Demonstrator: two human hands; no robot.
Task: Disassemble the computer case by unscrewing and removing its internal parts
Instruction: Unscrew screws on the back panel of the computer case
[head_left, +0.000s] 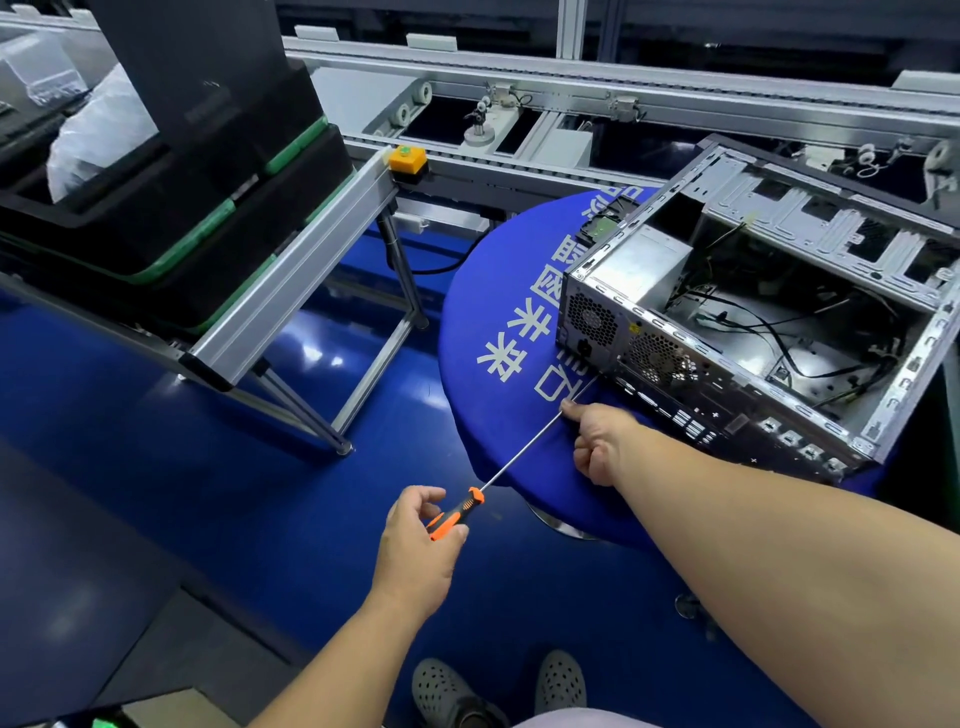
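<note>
1. Computer case lies on its side at 2 o'clock, open side up, on a round table with a blue printed cover; rear I/O panel faces the person
2. Inside the case: power supply at the near-left corner, loose black cables across the floor, drive cage rails along the far wall
3. Left hand at 6 o'clock, fingers and thumb curled round the orange-black handle of a long screwdriver
4. Shaft runs up toward 1 o'clock; tip meets the rear panel just below the PSU fan grille. Can't tell if it sits on a screw, too small
5. Right hand just right of center, fingers curled in, thumb and forefinger pinching the shaft about midway; forearm comes in from 4 o'clock
6. Stacked black totes with green trim at 10 o'clock on an aluminium roller rack
7. Orange-yellow push-button box at 12 o'clock on the rack end; conveyor line runs across the top
8. Glossy blue floor; grey perforated clogs at 6 o'clock
</note>
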